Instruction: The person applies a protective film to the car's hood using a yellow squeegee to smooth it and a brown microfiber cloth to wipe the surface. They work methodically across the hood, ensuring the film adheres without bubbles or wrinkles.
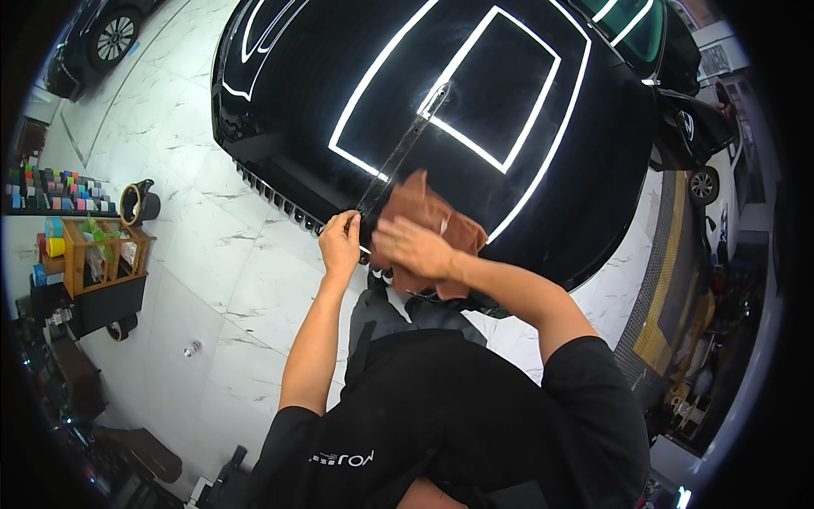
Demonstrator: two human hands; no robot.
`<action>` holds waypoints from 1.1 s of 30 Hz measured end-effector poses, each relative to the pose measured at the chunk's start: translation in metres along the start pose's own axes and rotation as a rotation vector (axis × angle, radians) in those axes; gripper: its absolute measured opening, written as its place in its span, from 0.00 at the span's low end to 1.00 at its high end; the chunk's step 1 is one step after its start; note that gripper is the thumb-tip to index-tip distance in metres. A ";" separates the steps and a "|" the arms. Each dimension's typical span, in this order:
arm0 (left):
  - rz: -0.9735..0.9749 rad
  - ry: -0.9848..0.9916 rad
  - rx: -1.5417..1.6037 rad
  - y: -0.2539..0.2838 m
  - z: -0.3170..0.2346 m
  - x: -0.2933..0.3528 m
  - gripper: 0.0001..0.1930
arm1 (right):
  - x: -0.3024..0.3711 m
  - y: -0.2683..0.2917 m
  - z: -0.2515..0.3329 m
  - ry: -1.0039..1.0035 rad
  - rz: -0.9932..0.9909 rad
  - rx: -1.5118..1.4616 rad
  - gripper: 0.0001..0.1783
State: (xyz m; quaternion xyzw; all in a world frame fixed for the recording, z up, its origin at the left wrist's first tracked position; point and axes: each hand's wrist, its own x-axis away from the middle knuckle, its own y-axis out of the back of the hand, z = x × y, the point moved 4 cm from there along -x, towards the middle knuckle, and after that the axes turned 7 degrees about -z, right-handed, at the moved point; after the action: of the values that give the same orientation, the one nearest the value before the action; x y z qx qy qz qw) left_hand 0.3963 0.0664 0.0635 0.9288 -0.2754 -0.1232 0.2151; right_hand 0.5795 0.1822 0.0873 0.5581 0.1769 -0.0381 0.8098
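The black car hood (509,204) lies in front of me, glossy, with bright light lines mirrored in it. A narrow dark strip (395,161) runs along its surface from the middle toward me. At the near end of that strip, my left hand (341,246) has its fingertips pinched together; the strip's end appears to be between them. Flat on a crumpled brown cloth (441,216) lies my right hand (415,248), fingers stretched out and slightly smeared by motion. The cloth rests over the hood's front edge, just right of the strip.
My legs stand close against the car's front. At left are a wooden rack (106,259) with bags, a shelf of coloured small items (64,193) and a round black-and-tan object (138,204). A dark car (102,42) stands far left. Yellow-edged floor grating (657,314) runs at right.
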 end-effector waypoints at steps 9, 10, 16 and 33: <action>0.063 -0.094 -0.023 0.010 -0.011 -0.009 0.08 | 0.076 0.067 0.094 -0.454 0.188 -0.429 0.27; 0.063 -0.191 -0.030 0.009 -0.017 -0.010 0.08 | 0.092 0.073 0.093 -0.537 0.127 -0.360 0.28; 0.090 -0.269 -0.146 0.005 -0.018 0.012 0.15 | 0.176 0.181 0.042 -1.149 -0.540 0.017 0.24; 0.171 -0.450 -0.610 -0.108 -0.085 0.014 0.49 | 0.222 0.152 -0.040 -1.173 -0.698 0.741 0.36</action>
State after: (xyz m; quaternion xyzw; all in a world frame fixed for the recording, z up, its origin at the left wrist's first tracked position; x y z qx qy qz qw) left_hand 0.4873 0.1683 0.0863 0.7455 -0.3429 -0.3816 0.4254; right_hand 0.8169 0.3056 0.1373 0.5931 -0.1393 -0.6366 0.4728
